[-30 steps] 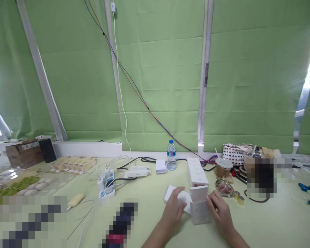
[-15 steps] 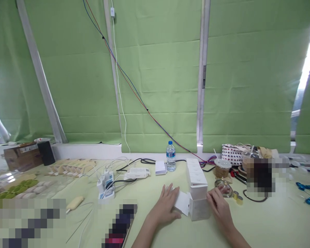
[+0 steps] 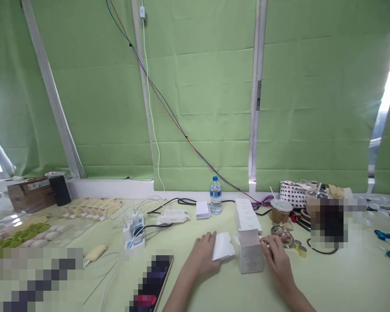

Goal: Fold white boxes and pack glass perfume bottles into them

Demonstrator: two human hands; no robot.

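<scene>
A small white cardboard box (image 3: 251,258) stands in front of me on the table, its top flaps raised. My right hand (image 3: 276,256) is at its right side, thumb and fingers closed on a flap near the top edge. Left of the box, my left hand (image 3: 204,255) grips a white folded card piece (image 3: 223,246), tilted up off the table. The fingers behind that card are partly hidden. A row of white boxes (image 3: 247,214) stretches away just behind the box. The inside of the open box cannot be made out.
A water bottle (image 3: 216,197) stands behind a small white box (image 3: 203,210). Left are a power strip (image 3: 134,234) with cables and a phone (image 3: 154,281). Right are a lidded cup (image 3: 281,211), tape rolls (image 3: 300,249) and blue scissors (image 3: 388,236).
My left hand has lifted the white card piece from lying flat beside the box into a tilted grip. My right hand stays at the box, where the flaps now stand up.
</scene>
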